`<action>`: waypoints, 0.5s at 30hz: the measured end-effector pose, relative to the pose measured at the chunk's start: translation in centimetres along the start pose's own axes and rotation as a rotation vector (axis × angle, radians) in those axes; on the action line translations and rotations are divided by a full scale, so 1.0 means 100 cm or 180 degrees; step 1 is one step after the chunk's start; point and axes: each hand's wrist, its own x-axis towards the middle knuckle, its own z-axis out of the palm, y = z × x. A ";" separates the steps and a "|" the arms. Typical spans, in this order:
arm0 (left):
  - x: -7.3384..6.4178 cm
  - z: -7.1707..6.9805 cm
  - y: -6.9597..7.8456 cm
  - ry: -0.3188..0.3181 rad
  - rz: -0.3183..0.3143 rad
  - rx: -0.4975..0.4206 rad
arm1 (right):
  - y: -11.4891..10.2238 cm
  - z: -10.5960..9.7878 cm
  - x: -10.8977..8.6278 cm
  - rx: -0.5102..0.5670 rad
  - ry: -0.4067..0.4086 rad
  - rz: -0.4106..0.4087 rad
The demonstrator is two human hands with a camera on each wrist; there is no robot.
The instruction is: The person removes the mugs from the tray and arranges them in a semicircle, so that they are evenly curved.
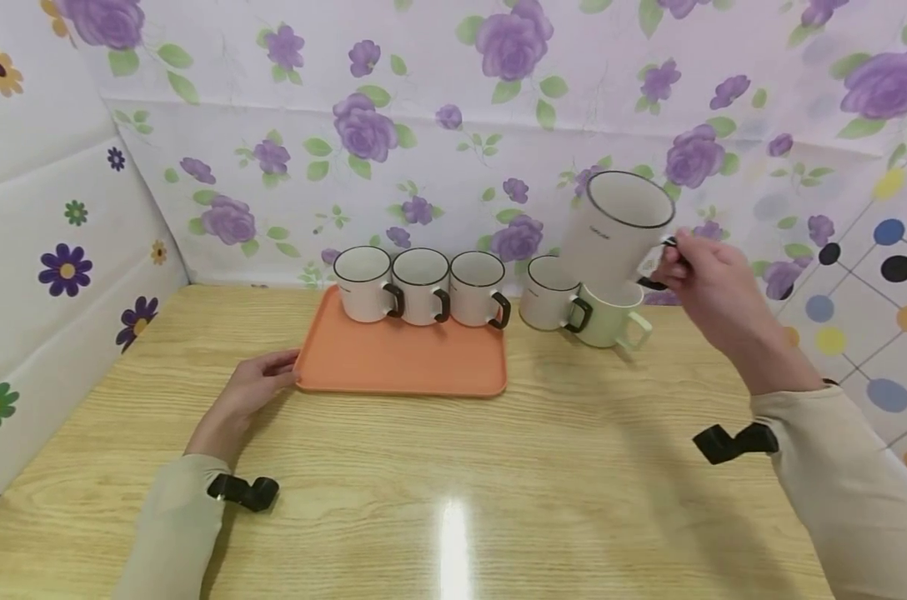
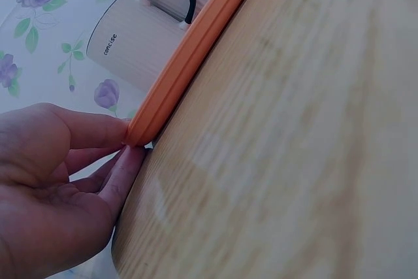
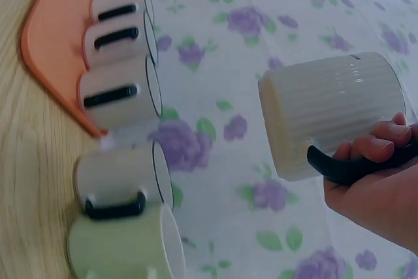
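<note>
Orange tray (image 1: pixel 401 364) runs longways right of the left hand (image 1: pixel 254 385), fingers pinching its near corner. Black-rimmed white mug (image 1: pixel 611 243) sits midair, mouth up, axis roughly upright, left of the right hand (image 1: pixel 718 279), fingers gripping its black handle (image 3: pixel 346 170).

the flat orange plastic-looking tray (image 1: pixel 404 362) is smooth and dull on top, the held round white china-like cup (image 3: pixel 333 109) has ridges, and the yellow wood-look table (image 1: pixel 378 475) is shiny.

White black-rimmed mug (image 1: pixel 611 242) held aloft; orange tray (image 1: pixel 401 367) lying flat.
</note>
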 end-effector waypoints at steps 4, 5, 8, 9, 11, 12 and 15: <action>0.000 0.001 0.001 -0.0007 0.0003 -0.0035 | -0.012 -0.023 -0.005 0.0150 0.0158 -0.0037; 0.000 0.001 0.002 -0.0011 -0.0002 -0.0037 | -0.014 -0.028 -0.006 0.0117 0.0186 -0.0049; 0.000 0.001 0.003 -0.0024 -0.0006 -0.0030 | -0.017 -0.042 -0.010 0.0053 0.0353 -0.0093; 0.000 0.001 0.003 -0.0025 -0.0004 -0.0024 | -0.017 -0.046 -0.012 0.0046 0.0414 -0.0102; 0.000 0.000 0.003 -0.0026 0.0005 -0.0007 | -0.017 -0.054 -0.015 0.0029 0.0512 -0.0114; 0.000 0.000 0.003 -0.0024 0.0017 -0.0004 | -0.017 -0.058 -0.016 0.0028 0.0558 -0.0128; 0.000 0.001 0.002 -0.0016 0.0035 0.0024 | -0.015 -0.071 -0.020 -0.0124 0.0620 -0.0142</action>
